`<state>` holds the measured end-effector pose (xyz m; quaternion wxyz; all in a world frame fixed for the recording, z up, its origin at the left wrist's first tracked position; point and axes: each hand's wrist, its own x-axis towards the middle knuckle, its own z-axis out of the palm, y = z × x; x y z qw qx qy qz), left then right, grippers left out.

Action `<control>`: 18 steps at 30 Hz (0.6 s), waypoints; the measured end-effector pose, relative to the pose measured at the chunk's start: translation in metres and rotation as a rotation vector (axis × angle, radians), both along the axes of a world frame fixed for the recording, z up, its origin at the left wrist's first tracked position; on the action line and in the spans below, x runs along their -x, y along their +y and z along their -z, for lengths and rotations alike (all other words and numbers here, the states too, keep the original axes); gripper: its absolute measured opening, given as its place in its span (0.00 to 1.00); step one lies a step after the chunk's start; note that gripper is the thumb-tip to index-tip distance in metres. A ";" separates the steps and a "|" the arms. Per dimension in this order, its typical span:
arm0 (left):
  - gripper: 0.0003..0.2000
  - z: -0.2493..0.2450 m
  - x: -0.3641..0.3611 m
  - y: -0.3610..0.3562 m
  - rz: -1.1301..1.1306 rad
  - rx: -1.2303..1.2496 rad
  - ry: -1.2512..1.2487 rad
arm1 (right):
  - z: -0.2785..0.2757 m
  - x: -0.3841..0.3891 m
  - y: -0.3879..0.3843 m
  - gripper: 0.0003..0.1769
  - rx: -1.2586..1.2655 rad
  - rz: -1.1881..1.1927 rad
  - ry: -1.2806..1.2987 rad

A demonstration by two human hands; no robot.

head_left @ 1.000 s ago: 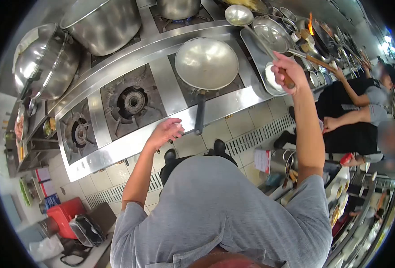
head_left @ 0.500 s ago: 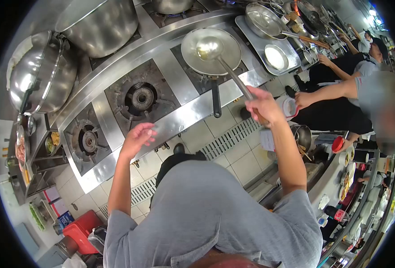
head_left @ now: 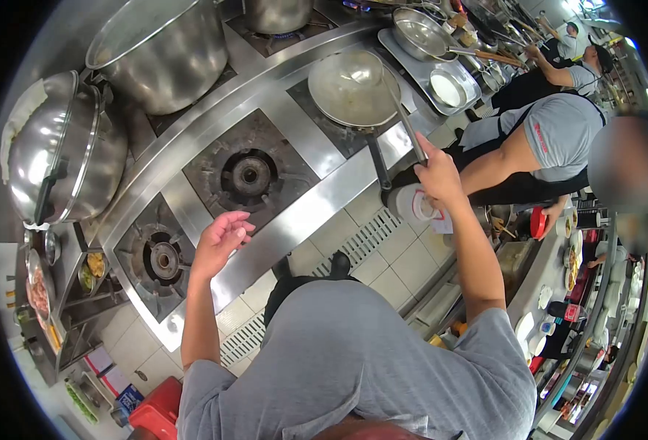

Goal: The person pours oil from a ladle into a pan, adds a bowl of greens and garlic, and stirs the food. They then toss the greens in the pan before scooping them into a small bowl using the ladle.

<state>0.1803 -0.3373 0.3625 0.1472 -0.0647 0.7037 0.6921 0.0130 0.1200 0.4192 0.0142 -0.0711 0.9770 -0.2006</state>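
Observation:
My right hand [head_left: 439, 174] is wrapped round the long handle of a metal ladle [head_left: 361, 69]. The ladle's bowl hangs over the far side of a frying pan [head_left: 335, 104], overlapping its rim in this view. That pan rests on a burner, its dark handle [head_left: 379, 163] pointing toward me. Held out over the front of the stove, my left hand [head_left: 223, 240] is empty, its fingers loosely bent. A clear tub [head_left: 415, 203] in a co-worker's hand is just below my right hand, partly hidden by it.
The co-worker [head_left: 558, 139] stands close on my right, a red lid [head_left: 538, 222] in the other hand. A tray [head_left: 405, 59] beside the pan carries another pan and a white-filled bowl [head_left: 447, 88]. Large pots [head_left: 155, 59] stand at the back left. Bare burners [head_left: 250, 176] lie before me.
My right hand has lifted the ladle's bowl from inside the pan toward its far rim. The co-worker has leaned in and brought the tub under my right hand. My view has shifted slightly.

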 end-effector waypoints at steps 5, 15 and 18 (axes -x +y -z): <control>0.18 0.017 -0.015 -0.057 -0.020 -0.004 0.005 | 0.001 -0.016 -0.032 0.41 -0.253 0.152 -0.121; 0.18 0.018 -0.008 -0.076 0.067 -0.083 0.053 | 0.007 -0.021 -0.072 0.42 0.625 0.333 -0.453; 0.18 0.018 -0.004 -0.079 0.084 -0.091 0.064 | 0.010 -0.018 -0.080 0.43 0.426 0.343 -0.353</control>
